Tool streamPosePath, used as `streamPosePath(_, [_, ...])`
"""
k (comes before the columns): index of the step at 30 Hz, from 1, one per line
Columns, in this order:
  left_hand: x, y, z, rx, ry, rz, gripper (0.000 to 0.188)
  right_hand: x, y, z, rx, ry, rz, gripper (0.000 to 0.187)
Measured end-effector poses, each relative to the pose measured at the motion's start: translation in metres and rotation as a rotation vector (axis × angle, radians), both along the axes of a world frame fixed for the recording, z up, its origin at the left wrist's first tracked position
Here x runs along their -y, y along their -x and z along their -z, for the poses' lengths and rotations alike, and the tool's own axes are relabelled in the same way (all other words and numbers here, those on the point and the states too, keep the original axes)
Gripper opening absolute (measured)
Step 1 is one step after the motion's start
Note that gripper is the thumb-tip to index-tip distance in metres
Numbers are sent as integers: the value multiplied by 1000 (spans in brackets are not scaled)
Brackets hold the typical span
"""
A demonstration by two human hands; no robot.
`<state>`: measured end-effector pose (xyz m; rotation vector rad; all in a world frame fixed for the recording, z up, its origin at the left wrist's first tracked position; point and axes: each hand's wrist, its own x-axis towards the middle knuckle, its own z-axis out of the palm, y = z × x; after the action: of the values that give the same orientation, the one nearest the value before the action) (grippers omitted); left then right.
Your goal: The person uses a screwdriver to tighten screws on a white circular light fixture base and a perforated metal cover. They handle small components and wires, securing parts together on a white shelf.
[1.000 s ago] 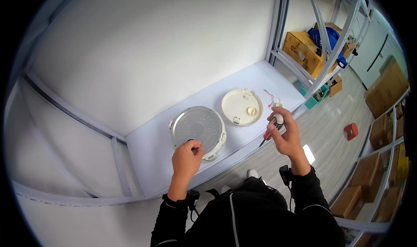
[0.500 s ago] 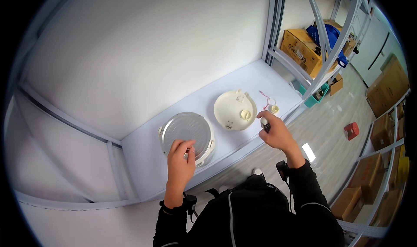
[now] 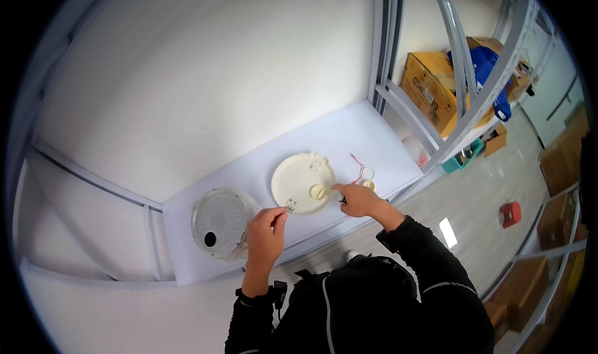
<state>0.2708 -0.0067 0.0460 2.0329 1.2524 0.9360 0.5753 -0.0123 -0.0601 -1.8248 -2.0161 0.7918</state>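
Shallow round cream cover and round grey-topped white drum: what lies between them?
Head view: a strip of pale tabletop separates cover from drum, with the left hand over its near end.

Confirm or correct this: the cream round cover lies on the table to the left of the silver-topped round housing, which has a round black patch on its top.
Wrong side: the head view shows the cream round cover on the table to the right of the silver-topped round housing, which has the round black patch on its top.
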Motion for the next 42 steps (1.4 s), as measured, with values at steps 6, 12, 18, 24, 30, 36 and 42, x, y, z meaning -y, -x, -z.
streamPosePath(6, [23, -18, 49, -4, 56, -140, 22, -18, -13, 16, -39, 28, -161, 58])
streamPosePath(12, [39, -8, 102, 24, 100, -255, 26, -25, -19, 30, -140, 8, -241, 51])
streamPosePath(18, [52, -14, 124, 95, 129, -404, 24, -25, -28, 43, -215, 39, -247, 46])
streamPosePath(24, [52, -25, 129, 74, 157, -400, 22, -20, -24, 24, -230, 136, -263, 47])
streamPosePath(30, [44, -44, 131, 102, 165, -392, 16, 2, -15, 18, -225, 173, -389, 53])
streamPosePath(36, [32, -54, 137, 75, 158, -323, 15, 11, -19, 21, -174, 224, -432, 56])
streamPosePath(42, [20, -77, 131, 110, 264, -275, 16, 16, -30, 31, -177, 146, -430, 59])
